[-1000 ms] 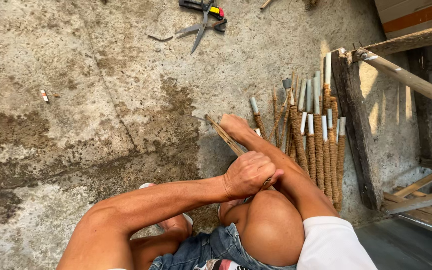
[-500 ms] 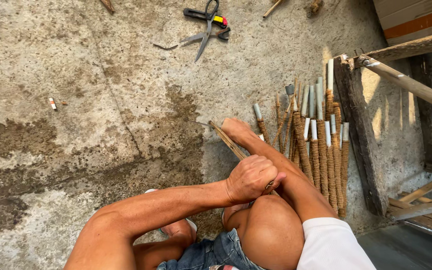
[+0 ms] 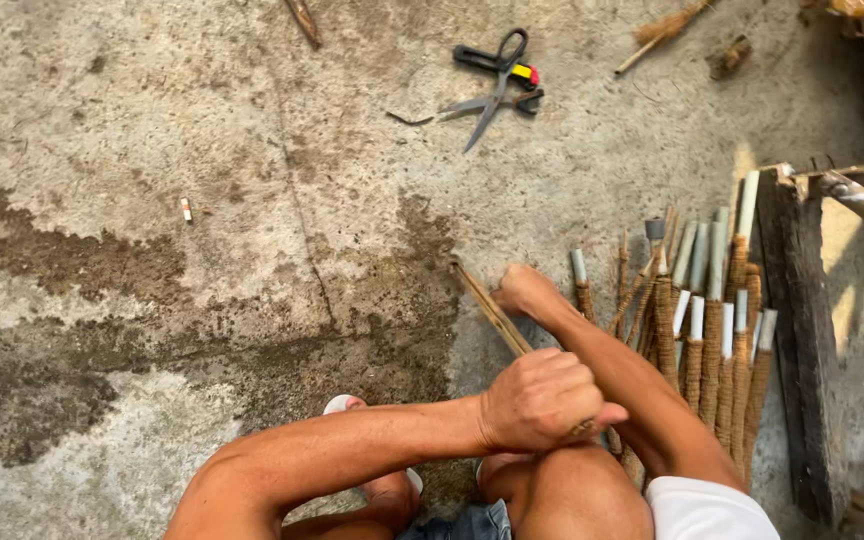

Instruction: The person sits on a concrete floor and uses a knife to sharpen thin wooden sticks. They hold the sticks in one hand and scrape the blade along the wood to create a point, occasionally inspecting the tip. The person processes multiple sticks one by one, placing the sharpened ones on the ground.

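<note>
My left hand (image 3: 542, 400) is a closed fist around the lower end of a thin brown stick (image 3: 487, 305), just above my knee. The stick slants up and left over the concrete floor. My right hand (image 3: 524, 291) lies further out, against the stick's right side. Its fingers curl under, so I cannot see what they hold. Right of my arms, a bundle of fibre-wrapped sticks with pale tips (image 3: 707, 340) lies on the floor.
Black scissors (image 3: 497, 80) lie on the concrete ahead, with a small broom-like tuft (image 3: 667, 30) beyond them. A dark wooden beam (image 3: 797, 350) borders the stick bundle on the right. Damp patches stain the floor at left. My sandalled foot (image 3: 347, 405) shows below.
The view has tilted, so the scissors sit lower in the picture. Both hands keep nearly the same grip and place on the stick.
</note>
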